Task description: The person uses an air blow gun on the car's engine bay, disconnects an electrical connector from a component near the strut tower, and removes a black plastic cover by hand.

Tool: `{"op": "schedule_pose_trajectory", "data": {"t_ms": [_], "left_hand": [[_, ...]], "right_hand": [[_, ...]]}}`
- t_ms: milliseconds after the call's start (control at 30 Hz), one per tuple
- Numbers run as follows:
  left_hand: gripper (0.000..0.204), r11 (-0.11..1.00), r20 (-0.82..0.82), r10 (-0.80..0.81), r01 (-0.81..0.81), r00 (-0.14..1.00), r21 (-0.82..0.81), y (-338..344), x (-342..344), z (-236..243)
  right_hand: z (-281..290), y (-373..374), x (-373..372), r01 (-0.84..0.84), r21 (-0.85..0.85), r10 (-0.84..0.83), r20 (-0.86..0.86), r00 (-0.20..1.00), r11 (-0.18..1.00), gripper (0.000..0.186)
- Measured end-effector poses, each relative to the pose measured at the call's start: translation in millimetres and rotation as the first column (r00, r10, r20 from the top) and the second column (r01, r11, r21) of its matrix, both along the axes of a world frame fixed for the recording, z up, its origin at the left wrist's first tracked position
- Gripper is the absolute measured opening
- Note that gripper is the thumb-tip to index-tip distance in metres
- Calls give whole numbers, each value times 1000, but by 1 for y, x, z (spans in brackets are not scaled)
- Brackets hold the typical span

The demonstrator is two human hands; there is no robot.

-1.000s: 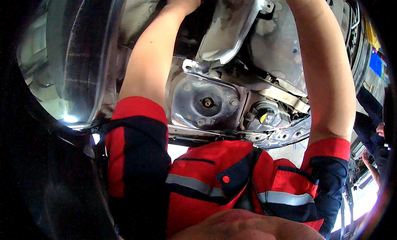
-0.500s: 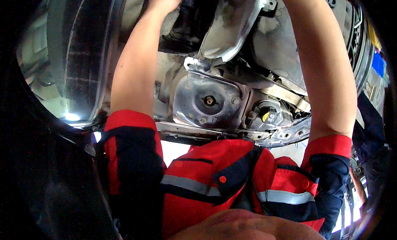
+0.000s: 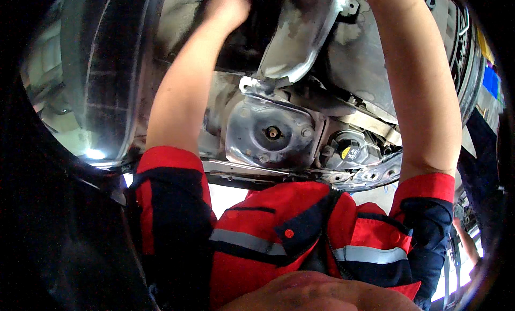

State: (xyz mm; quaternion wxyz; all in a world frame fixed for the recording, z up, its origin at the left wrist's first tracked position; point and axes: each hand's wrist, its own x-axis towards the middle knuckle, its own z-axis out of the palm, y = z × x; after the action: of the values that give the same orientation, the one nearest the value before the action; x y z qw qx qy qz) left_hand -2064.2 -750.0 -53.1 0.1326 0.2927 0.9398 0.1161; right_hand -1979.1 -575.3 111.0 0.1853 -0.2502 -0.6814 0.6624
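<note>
My left hand (image 3: 229, 9) reaches to the top edge, into a dark gap left of a long grey metal shield (image 3: 295, 40). It is smeared by motion and its fingers are hidden, so what it touches does not show. From the right, my right forearm (image 3: 421, 86) stretches up across a large stained grey panel (image 3: 348, 59); the hand itself lies beyond the upper edge. Between my arms sits a dark rounded metal mount plate (image 3: 247, 133) with a bolt in its central hole.
Right of the plate is a black cap (image 3: 348, 151) with a yellow mark, below a pale bar (image 3: 370, 123). A metal rail (image 3: 241, 169) runs close to my chest. On the left stands a curved dark panel (image 3: 112, 69). Another person's arm (image 3: 465, 238) shows at the far right.
My left hand and forearm have swung to the right and slightly down, toward the grey metal shield. The right forearm has hardly shifted.
</note>
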Motion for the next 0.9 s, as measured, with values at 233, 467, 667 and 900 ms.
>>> {"op": "schedule_pose_trajectory", "data": {"t_ms": [233, 467, 667, 900], "left_hand": [[31, 991, 166, 110, -96, 980, -91, 11, 13, -8], [33, 986, 118, -86, 67, 989, 153, -8, 11, -41], [33, 996, 193, 33, -48, 981, 76, -16, -12, -13], [28, 811, 258, 367, -443, 894, 382, -84, 53, 67]], "right_hand": [[2, -6, 3, 36, 12, -37, 51, 998, 999, 34], [3, -2, 9, -57, 20, 58, -9, 998, 998, 34], [12, -10, 10, -135, 251, 94, 169, 981, 959, 38], [14, -20, 25, -260, 321, 267, 23, 964, 911, 44]]}}
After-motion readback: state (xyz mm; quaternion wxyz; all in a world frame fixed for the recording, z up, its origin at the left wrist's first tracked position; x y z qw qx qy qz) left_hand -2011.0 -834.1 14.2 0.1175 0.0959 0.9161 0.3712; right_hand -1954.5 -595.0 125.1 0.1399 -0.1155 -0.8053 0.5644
